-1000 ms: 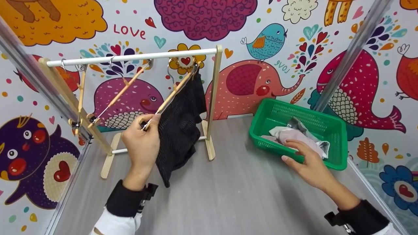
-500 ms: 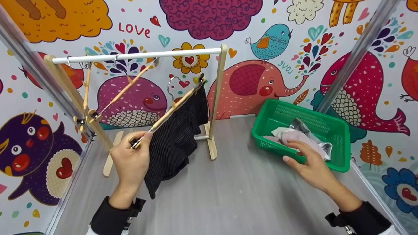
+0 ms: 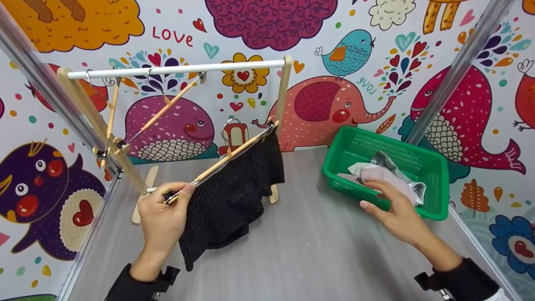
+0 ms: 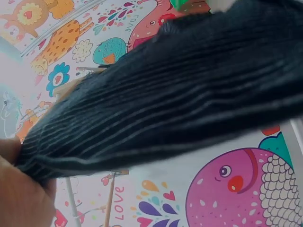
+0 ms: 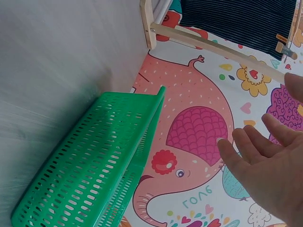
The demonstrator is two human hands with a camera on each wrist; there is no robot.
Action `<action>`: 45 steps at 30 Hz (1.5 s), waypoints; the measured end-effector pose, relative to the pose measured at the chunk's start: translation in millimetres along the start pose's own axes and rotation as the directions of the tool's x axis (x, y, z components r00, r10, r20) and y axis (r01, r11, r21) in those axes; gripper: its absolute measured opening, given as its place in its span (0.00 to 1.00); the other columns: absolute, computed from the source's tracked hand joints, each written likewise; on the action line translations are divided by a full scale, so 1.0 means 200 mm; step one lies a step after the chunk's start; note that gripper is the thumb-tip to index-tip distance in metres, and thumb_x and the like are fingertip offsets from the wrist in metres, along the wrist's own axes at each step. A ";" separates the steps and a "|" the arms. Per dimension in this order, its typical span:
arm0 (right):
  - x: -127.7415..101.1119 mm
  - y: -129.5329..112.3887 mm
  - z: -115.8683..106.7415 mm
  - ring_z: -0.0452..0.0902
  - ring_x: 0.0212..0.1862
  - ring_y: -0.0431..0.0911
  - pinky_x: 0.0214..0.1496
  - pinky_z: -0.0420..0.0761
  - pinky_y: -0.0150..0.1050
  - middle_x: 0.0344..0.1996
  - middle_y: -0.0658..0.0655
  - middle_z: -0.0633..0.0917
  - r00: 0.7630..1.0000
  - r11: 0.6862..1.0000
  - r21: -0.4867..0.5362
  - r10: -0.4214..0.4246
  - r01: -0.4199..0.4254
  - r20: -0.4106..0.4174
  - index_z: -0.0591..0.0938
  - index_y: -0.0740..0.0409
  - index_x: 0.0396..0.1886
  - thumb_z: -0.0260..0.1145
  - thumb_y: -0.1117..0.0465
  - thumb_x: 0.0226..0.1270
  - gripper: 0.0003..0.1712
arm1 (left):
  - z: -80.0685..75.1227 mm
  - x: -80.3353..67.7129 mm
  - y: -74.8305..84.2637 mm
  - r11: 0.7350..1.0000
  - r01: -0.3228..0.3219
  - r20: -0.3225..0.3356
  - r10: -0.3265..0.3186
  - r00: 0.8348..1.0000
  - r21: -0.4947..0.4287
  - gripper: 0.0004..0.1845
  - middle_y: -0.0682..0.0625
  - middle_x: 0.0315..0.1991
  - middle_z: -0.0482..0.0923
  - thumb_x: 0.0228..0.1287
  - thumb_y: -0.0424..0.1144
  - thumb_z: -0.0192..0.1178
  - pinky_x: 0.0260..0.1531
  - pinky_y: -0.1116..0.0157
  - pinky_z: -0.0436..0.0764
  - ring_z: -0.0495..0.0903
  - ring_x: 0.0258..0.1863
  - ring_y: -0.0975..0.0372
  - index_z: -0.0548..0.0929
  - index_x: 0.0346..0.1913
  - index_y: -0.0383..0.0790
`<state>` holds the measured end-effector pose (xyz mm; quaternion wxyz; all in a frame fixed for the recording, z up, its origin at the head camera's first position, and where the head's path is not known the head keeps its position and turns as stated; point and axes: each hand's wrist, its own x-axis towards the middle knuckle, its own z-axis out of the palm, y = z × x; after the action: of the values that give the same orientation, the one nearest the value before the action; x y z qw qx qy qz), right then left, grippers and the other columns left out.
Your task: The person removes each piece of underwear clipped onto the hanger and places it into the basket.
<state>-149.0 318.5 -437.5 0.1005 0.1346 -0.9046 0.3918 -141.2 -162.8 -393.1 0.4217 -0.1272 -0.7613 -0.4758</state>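
My left hand [image 3: 165, 217] grips the near end of a wooden clip hanger [image 3: 228, 156], beside its black clip. From the hanger hangs a black garment [image 3: 234, 200] with thin pale stripes; its exact kind is unclear. The hanger's metal hook [image 3: 232, 121] stands up free of the rail, in front of the wall. In the left wrist view the striped cloth [image 4: 156, 99] stretches away from my hand. My right hand [image 3: 395, 213] hovers with relaxed fingers by the near side of a green basket [image 3: 384, 136], holding nothing. Pale pink and grey clothes [image 3: 382, 175] lie bunched in that basket.
A small clothes rack with a white rail [image 3: 217, 68] and wooden posts [image 3: 283, 96] stands at the back left. Two bare wooden hangers hang from its left half, one of them slanted [image 3: 165, 106]. A patterned wall and metal frame posts [image 3: 455, 67] enclose the grey floor.
My left hand has drawn the hanger and garment down and toward me, and the hook has come away from the rail. The hanger's far end has dropped. My right hand stays nearly still.
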 end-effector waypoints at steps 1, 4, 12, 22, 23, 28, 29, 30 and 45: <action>0.00 0.00 0.00 0.73 0.67 0.47 0.59 0.68 0.19 0.70 0.57 0.77 1.000 1.000 0.000 -0.010 0.010 -0.006 0.79 0.56 0.70 0.73 0.56 0.72 0.29 | 0.00 0.00 0.00 1.000 0.002 0.002 -0.002 1.000 -0.006 0.07 0.41 0.26 0.87 0.55 0.17 0.73 0.31 0.81 0.76 0.80 0.28 0.77 0.89 0.33 0.29; -0.01 -0.01 0.00 0.71 0.67 0.39 0.61 0.67 0.18 0.71 0.56 0.77 0.998 0.998 0.008 -0.059 0.059 -0.029 0.78 0.56 0.70 0.74 0.60 0.71 0.30 | 0.01 0.00 0.01 1.000 -0.006 0.017 0.007 1.000 -0.020 0.07 0.41 0.27 0.87 0.54 0.17 0.73 0.32 0.81 0.76 0.81 0.30 0.76 0.89 0.33 0.30; -0.01 -0.04 0.01 0.70 0.67 0.33 0.64 0.66 0.20 0.72 0.52 0.75 0.988 0.989 0.029 -0.144 0.146 -0.056 0.77 0.50 0.73 0.76 0.65 0.66 0.36 | 0.04 -0.05 -0.02 0.996 -0.057 0.124 0.066 0.990 -0.074 0.10 0.47 0.27 0.87 0.52 0.17 0.74 0.29 0.78 0.75 0.77 0.25 0.72 0.89 0.33 0.34; -0.02 -0.04 0.01 0.60 0.75 0.37 0.66 0.61 0.79 0.75 0.56 0.71 0.982 0.983 0.036 -0.178 0.181 -0.069 0.74 0.50 0.76 0.78 0.66 0.60 0.43 | 0.10 -0.08 -0.06 0.976 -0.055 0.190 0.095 0.977 -0.209 0.12 0.47 0.26 0.86 0.51 0.16 0.73 0.25 0.76 0.72 0.75 0.24 0.71 0.89 0.32 0.35; -0.02 -0.05 0.01 0.60 0.75 0.37 0.66 0.61 0.79 0.75 0.56 0.71 0.981 0.982 0.037 -0.180 0.183 -0.070 0.74 0.49 0.76 0.78 0.66 0.60 0.44 | 0.11 -0.08 -0.06 0.974 -0.054 0.195 0.098 0.976 -0.220 0.12 0.46 0.26 0.86 0.52 0.16 0.73 0.25 0.77 0.73 0.75 0.24 0.72 0.89 0.32 0.35; -0.01 -0.08 0.01 0.60 0.76 0.38 0.67 0.59 0.80 0.76 0.57 0.72 0.975 0.976 0.043 -0.208 0.211 -0.079 0.73 0.49 0.77 0.79 0.66 0.58 0.45 | 0.13 -0.09 -0.05 0.965 -0.056 0.237 0.118 0.964 -0.256 0.12 0.47 0.25 0.86 0.52 0.16 0.73 0.22 0.75 0.71 0.74 0.23 0.71 0.89 0.31 0.36; 0.00 -0.09 0.01 0.61 0.76 0.39 0.67 0.60 0.80 0.76 0.56 0.72 0.973 0.974 0.045 -0.217 0.221 -0.082 0.73 0.49 0.77 0.79 0.66 0.58 0.46 | 0.14 -0.10 -0.05 0.964 -0.055 0.249 0.122 0.961 -0.261 0.12 0.47 0.25 0.86 0.52 0.16 0.73 0.21 0.74 0.71 0.73 0.22 0.71 0.89 0.31 0.36; 0.00 -0.10 0.01 0.61 0.76 0.40 0.67 0.60 0.79 0.76 0.56 0.72 0.969 0.970 0.046 -0.232 0.237 -0.086 0.73 0.49 0.77 0.79 0.66 0.57 0.46 | 0.15 -0.10 -0.05 0.962 -0.054 0.260 0.126 0.957 -0.267 0.12 0.48 0.25 0.86 0.52 0.17 0.73 0.21 0.74 0.70 0.72 0.22 0.71 0.89 0.32 0.36; 0.06 -0.16 0.03 0.70 0.71 0.54 0.75 0.59 0.32 0.71 0.63 0.76 0.834 0.839 -0.058 -0.544 0.541 -0.098 0.76 0.62 0.72 0.82 0.44 0.58 0.47 | 0.22 -0.14 -0.01 0.935 -0.034 0.319 0.154 0.935 -0.352 0.11 0.49 0.23 0.84 0.52 0.18 0.74 0.19 0.73 0.70 0.71 0.22 0.71 0.89 0.30 0.37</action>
<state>-150.1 291.2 -417.4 0.2589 0.3620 -0.8278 0.3414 -149.2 -120.8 -423.8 0.2773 -0.3158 -0.7218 -0.5500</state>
